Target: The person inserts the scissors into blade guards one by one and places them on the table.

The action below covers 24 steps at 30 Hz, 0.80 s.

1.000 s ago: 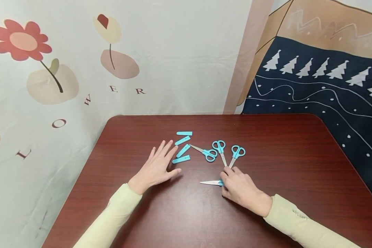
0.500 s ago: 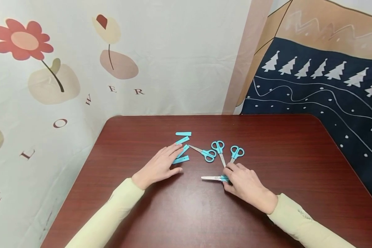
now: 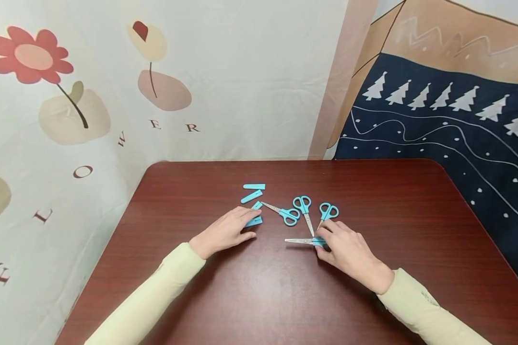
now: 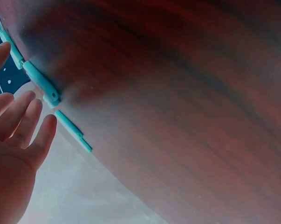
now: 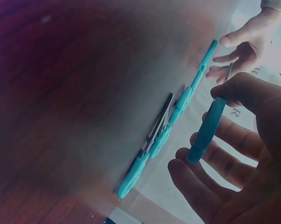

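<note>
My right hand (image 3: 349, 251) pinches the turquoise handle of a pair of scissors (image 3: 300, 241) between thumb and fingers, blades pointing left. In the right wrist view that handle (image 5: 209, 128) appears raised off the table. Beyond lie three more turquoise-handled scissors: one pair (image 3: 290, 216) points left, another (image 3: 303, 206) points toward me, and a third (image 3: 329, 211) is partly behind the right hand. With its fingers extended, my left hand (image 3: 224, 231) hovers at the nearer turquoise blade covers (image 3: 254, 221), partly hiding them; contact is unclear. Two farther covers (image 3: 252, 196) (image 3: 254, 187) lie uncovered by it.
Everything lies on a dark red-brown wooden table (image 3: 259, 297). A pale flower-printed cloth (image 3: 250, 86) hangs behind its far edge, and a dark blue cloth (image 3: 436, 129) with white trees hangs to the right.
My right hand has moved slightly right and away from me, carrying the scissors along. The left hand has shifted right and closer, its fingers now over the nearer covers.
</note>
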Motion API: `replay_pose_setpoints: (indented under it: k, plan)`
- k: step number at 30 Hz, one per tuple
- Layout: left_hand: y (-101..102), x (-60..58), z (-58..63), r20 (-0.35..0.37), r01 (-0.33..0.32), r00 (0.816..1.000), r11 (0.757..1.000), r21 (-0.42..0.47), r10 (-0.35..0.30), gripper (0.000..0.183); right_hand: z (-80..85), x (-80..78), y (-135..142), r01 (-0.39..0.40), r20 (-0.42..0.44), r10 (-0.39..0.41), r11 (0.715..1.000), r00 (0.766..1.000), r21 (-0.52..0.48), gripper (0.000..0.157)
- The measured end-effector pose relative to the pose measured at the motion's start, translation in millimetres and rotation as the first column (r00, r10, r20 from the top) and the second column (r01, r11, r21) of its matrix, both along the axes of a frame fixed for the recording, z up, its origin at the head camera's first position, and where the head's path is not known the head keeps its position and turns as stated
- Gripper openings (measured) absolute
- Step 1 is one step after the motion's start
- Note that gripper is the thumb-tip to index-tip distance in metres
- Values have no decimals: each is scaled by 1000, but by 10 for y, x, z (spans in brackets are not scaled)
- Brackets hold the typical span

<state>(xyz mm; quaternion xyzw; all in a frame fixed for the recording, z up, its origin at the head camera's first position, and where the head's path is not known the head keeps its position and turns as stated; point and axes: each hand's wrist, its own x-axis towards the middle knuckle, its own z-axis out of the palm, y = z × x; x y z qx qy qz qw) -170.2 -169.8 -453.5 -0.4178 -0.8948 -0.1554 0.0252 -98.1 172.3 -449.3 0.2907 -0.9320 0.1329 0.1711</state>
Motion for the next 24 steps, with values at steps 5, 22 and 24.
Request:
replay_pose_setpoints:
  k: [5,22,24]
  plan:
    - [22,-12,1,6,-10,1000,1000,-6,10,60,25,-14,35,9,27,-8,1000,1000,-16,25]
    - [42,-53,-38,38,6,999,1000,-10,-6,35,22,-34,88,40,57,-38,999,998,-30,25]
    - [34,-42,-44,54,-2,999,1000,0,2,34,23,-38,93,46,61,-44,999,997,-26,24]
